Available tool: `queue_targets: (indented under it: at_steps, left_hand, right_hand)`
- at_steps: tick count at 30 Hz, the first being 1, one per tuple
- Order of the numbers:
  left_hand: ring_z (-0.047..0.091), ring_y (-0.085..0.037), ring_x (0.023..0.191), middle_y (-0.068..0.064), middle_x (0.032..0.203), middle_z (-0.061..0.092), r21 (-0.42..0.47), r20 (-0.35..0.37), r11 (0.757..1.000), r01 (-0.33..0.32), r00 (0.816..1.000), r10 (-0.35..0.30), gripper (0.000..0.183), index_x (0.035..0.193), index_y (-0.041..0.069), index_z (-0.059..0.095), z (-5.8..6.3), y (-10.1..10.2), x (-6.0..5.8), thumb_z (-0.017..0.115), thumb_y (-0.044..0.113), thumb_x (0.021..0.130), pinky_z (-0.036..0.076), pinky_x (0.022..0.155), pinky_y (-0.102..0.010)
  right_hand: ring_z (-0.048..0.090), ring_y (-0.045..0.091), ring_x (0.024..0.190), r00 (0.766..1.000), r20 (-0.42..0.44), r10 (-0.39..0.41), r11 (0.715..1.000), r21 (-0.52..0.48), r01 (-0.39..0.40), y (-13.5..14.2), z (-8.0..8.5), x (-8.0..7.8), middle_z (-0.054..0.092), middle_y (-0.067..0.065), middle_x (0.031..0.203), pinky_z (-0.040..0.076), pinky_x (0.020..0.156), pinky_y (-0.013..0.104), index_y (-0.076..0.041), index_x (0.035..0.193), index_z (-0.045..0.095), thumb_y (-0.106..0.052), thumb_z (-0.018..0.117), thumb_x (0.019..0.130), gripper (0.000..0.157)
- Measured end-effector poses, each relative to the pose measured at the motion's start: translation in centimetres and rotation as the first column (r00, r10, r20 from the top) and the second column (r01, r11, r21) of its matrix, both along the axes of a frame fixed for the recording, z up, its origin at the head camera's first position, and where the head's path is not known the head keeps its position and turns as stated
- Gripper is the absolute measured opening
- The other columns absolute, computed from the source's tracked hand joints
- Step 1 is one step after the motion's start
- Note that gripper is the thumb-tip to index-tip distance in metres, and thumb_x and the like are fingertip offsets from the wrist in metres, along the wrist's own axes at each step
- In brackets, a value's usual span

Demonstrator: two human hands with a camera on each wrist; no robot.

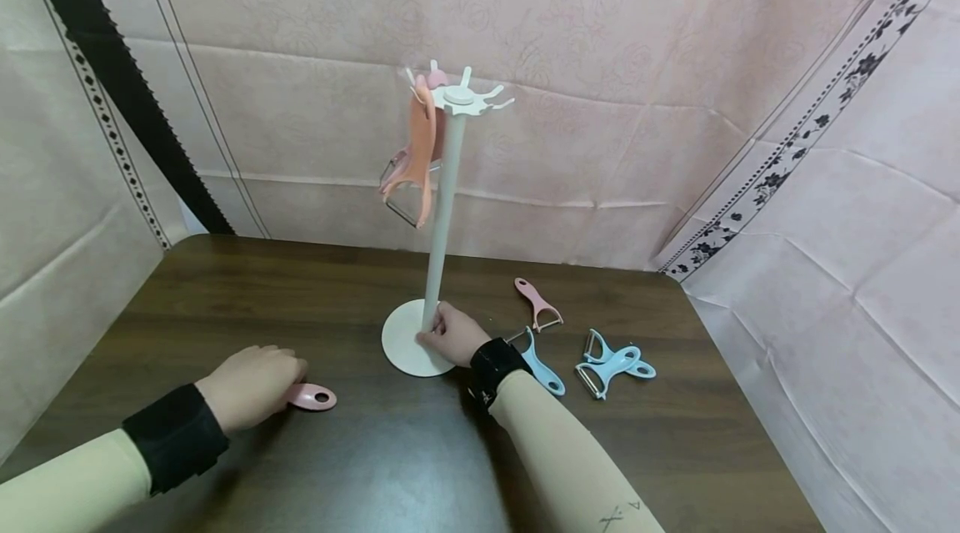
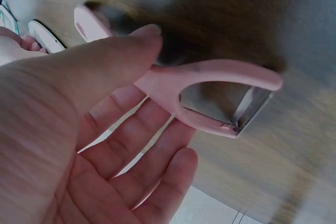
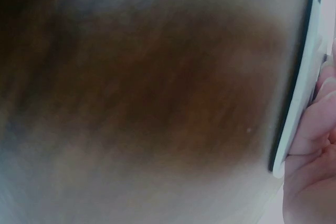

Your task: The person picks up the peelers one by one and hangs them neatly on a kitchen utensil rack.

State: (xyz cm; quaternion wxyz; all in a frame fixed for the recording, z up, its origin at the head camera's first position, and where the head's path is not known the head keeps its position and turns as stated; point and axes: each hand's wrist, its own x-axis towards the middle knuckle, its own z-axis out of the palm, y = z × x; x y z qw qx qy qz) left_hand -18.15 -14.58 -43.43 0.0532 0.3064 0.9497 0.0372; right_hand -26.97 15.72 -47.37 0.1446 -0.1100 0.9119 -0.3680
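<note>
My left hand [image 1: 255, 384] pinches a pink peeler [image 2: 163, 85] between thumb and fingers, low over the table. In the left wrist view its metal blade points away from the palm, and in the head view only its handle end shows. With curled fingers, my right hand [image 1: 454, 334] grips the foot of the white stand [image 1: 444, 216], just above its round base [image 1: 402, 337]. An orange peeler [image 1: 422, 141] hangs from a hook at the stand's top left. Behind it hangs a pink peeler [image 1: 397, 168], partly hidden.
Right of the stand, another pink peeler [image 1: 531, 295] lies on the brown table [image 1: 360, 466]. One blue peeler [image 1: 542, 366] lies beside my right wrist, and two overlapping blue peelers [image 1: 613, 361] lie farther right. Pale patterned cloth [image 1: 585, 149] hangs behind the table.
</note>
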Motion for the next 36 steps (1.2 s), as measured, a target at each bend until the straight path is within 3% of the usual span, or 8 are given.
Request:
queue_targets:
  at_steps: [7,14,21,36]
  left_hand:
    - [0.050,-0.014,0.062,0.003,0.069,0.055,-0.009,-0.021,1.000,-0.011,1.000,0.011,0.010,0.079,0.013,0.064,0.07,0.01,-0.20,0.073,0.009,0.082,0.045,0.059,-0.039]
    - [0.047,-0.014,0.060,0.001,0.069,0.054,-0.005,-0.059,1.000,-0.018,0.998,0.017,0.011,0.082,0.010,0.064,0.41,-0.03,-0.47,0.075,0.013,0.082,0.045,0.058,-0.038]
    - [0.047,-0.014,0.059,0.001,0.068,0.055,-0.020,-0.049,0.999,-0.036,0.998,0.035,0.011,0.082,0.008,0.065,0.84,0.25,-0.31,0.075,0.012,0.082,0.045,0.058,-0.038]
    - [0.042,-0.011,0.056,0.005,0.065,0.051,0.011,-0.046,1.000,-0.015,0.999,0.015,0.014,0.078,0.011,0.063,0.00,-0.19,-0.49,0.077,0.012,0.079,0.042,0.054,-0.034]
  right_hand:
    - [0.048,0.013,0.064,1.000,-0.019,-0.001,1.000,0.008,0.001,0.03,0.38,0.42,0.050,-0.002,0.073,0.041,0.059,0.028,-0.010,0.095,0.051,-0.029,0.068,0.091,0.026]
    - [0.049,0.013,0.066,1.000,-0.013,-0.004,1.000,0.011,0.004,0.00,0.28,0.37,0.052,-0.001,0.074,0.042,0.061,0.028,-0.010,0.095,0.052,-0.030,0.068,0.091,0.026]
    - [0.049,0.013,0.065,1.000,-0.014,-0.003,1.000,0.013,0.003,0.05,-0.03,0.17,0.052,-0.001,0.074,0.042,0.060,0.027,-0.012,0.094,0.051,-0.030,0.069,0.090,0.026]
    - [0.051,0.014,0.067,1.000,0.003,-0.009,1.000,0.012,0.009,-0.02,-0.01,0.00,0.053,0.000,0.076,0.043,0.061,0.028,-0.012,0.096,0.052,-0.031,0.069,0.090,0.026]
